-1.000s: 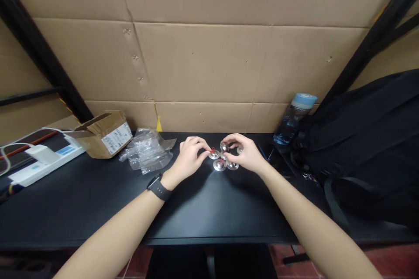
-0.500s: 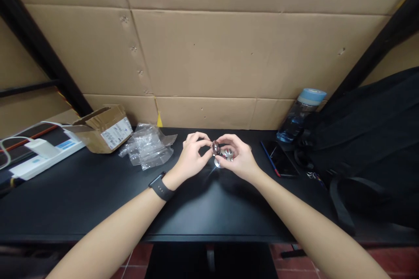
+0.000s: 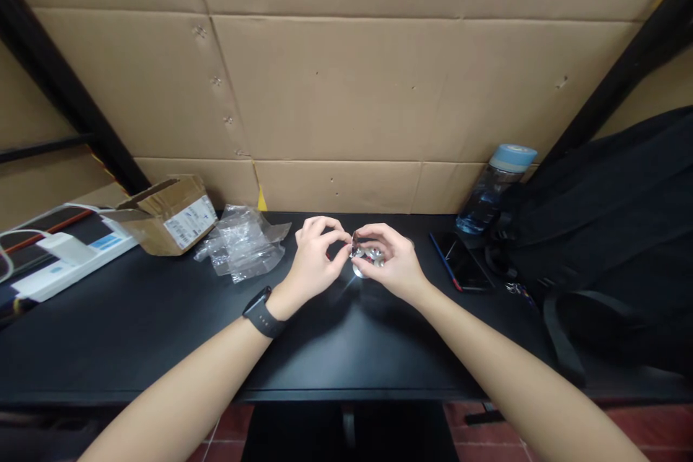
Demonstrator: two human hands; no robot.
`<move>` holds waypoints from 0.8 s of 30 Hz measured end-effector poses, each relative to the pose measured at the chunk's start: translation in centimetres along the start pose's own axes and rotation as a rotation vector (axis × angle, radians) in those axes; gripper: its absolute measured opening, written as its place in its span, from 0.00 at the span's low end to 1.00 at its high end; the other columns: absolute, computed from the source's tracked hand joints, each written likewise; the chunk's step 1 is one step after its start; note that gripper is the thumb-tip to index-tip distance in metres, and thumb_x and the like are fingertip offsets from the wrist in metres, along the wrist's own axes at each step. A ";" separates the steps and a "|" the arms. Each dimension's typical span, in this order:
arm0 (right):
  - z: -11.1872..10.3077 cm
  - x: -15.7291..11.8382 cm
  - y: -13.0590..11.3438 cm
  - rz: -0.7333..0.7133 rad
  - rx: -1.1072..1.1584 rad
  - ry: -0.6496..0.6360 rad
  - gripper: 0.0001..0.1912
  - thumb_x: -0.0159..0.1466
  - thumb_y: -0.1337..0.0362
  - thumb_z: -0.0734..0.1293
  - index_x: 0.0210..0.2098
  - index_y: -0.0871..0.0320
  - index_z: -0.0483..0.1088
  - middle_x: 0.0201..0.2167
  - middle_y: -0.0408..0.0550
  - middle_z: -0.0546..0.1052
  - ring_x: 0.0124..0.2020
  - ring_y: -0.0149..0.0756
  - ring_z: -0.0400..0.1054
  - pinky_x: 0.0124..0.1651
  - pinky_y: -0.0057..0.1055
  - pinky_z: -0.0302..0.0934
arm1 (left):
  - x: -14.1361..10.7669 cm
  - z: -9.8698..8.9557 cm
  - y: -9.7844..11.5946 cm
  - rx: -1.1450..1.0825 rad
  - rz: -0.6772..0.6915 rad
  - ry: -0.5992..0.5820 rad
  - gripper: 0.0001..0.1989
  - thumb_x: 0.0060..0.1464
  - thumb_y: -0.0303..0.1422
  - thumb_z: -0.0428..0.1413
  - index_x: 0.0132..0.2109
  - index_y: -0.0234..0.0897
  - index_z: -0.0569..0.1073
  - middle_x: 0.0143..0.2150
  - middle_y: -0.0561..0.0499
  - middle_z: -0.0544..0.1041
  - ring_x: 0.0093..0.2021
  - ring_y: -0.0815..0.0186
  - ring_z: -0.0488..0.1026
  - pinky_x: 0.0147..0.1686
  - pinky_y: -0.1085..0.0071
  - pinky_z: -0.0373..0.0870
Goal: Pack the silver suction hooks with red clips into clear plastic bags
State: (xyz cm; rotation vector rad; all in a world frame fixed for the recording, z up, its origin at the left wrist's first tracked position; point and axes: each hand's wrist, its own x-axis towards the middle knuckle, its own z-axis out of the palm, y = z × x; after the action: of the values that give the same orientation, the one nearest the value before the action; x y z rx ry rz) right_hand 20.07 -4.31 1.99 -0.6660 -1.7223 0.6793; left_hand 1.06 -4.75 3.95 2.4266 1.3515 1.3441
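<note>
Your right hand (image 3: 393,260) pinches a shiny metal disc (image 3: 354,242), on edge, between thumb and fingertips. Your left hand (image 3: 319,253) sits at its nine o'clock, finger and thumb curled in; whether they grip it, I can't tell. Other discs (image 3: 375,253) lie toward four o'clock on the table (image 3: 346,357). Smooth metal and a narrow pinch could let it slip onto them.
</note>
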 end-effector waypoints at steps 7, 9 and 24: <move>0.3 -0.2 -0.1 0.015 0.029 0.036 0.22 0.57 0.67 0.76 0.49 0.52 0.72 0.49 0.49 0.76 0.48 0.42 0.77 0.55 0.43 0.75 | 0.0 0.0 0.2 0.073 0.028 0.008 0.03 0.59 0.31 0.60 0.38 0.44 0.79 0.46 0.49 0.76 0.54 0.56 0.66 0.50 0.58 0.60; 0.4 -0.2 -0.3 0.021 0.052 0.033 0.23 0.57 0.68 0.76 0.50 0.52 0.71 0.49 0.49 0.77 0.49 0.42 0.77 0.55 0.43 0.74 | 0.0 0.1 0.0 0.079 0.027 0.009 0.03 0.59 0.31 0.59 0.38 0.43 0.78 0.46 0.49 0.76 0.53 0.55 0.66 0.49 0.58 0.59; 0.5 -0.1 -0.8 0.000 -0.013 0.024 0.22 0.56 0.70 0.75 0.49 0.52 0.72 0.50 0.49 0.77 0.47 0.42 0.77 0.55 0.44 0.74 | 0.1 0.0 -0.4 0.055 0.030 -0.067 0.03 0.60 0.31 0.59 0.38 0.43 0.78 0.47 0.49 0.76 0.52 0.56 0.67 0.48 0.60 0.58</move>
State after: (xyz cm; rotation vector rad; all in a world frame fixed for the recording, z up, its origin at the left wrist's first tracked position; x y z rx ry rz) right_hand 19.53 -5.03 2.42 -0.6807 -1.7060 0.6585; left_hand 0.82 -4.44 3.82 2.5132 1.3594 1.2359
